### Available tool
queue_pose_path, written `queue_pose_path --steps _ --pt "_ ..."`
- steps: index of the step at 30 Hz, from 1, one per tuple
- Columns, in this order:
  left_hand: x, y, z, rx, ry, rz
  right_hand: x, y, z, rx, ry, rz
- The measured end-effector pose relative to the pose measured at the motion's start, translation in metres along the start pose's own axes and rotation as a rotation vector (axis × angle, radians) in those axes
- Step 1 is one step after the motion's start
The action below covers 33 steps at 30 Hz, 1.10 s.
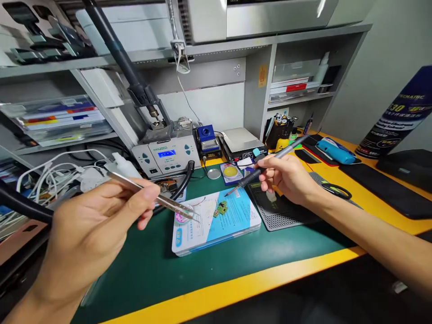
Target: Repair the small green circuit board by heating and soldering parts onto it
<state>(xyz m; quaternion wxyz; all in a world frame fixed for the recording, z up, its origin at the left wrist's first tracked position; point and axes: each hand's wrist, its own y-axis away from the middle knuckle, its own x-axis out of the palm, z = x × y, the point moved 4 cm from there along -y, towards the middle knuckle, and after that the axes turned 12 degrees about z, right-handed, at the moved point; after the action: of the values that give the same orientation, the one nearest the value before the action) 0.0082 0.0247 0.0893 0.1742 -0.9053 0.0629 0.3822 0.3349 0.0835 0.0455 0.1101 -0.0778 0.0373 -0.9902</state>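
Between the thumb and fingers of my left hand (101, 216) is a pair of metal tweezers (168, 203), its tips slightly apart over the left part of a blue-and-white booklet stack (199, 238). My right hand (286, 177) grips a soldering iron (251, 178) like a pen, its tip pointing down and left above the booklet. A small green circuit board (222, 208) lies on the booklet between the two tool tips. Neither tool appears to touch the board. Behind the iron's tip sits an open tin of yellowish paste (230, 171).
A hot-air rework station (167, 157) with a thick black hose stands at the back left. Beside it are a blue soldering station (207, 139) and a grey-topped hot plate (239, 141). A perforated black mat (286, 220) lies right of the booklet. A large spray can (394, 117) stands far right.
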Motion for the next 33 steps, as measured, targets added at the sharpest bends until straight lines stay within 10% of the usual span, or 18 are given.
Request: queue_pose_path --steps 15,21,33 --pt "0.021 -0.031 -0.009 0.125 -0.083 0.169 -0.008 -0.001 -0.004 0.019 0.051 -0.038" --pt "0.019 -0.028 0.001 0.099 -0.172 -0.041 -0.010 -0.001 -0.003 0.013 0.069 -0.060" --pt "0.040 -0.018 -0.015 0.173 -0.100 0.107 -0.011 -0.001 -0.007 0.035 0.142 -0.026"
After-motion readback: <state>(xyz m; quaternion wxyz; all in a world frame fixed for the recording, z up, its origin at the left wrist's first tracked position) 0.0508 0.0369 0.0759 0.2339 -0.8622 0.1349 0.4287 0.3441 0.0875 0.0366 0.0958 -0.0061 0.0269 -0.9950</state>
